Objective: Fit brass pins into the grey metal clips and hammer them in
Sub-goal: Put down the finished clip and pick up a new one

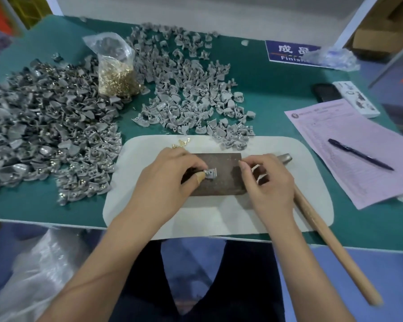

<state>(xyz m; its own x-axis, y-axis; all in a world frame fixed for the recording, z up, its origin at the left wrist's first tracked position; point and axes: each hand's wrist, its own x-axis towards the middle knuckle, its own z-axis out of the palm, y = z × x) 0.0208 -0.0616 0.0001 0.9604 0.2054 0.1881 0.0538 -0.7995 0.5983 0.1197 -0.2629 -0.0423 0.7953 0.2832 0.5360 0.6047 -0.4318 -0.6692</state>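
Fingertips of the left hand [170, 180] pinched a grey clip [211, 174] against the dark block [221, 180], the taped thumb pressed at its edge. Just beside it, the right hand [269, 180] hovered with thumb and forefinger nearly closed; whether they held a pin, I could not tell. Loose brass pins [180, 143] lay on the white mat [219, 217] behind the left hand. Under the right wrist lay the hammer [330, 240]. Heaps of clips [189, 89] covered the green table [277, 89] beyond.
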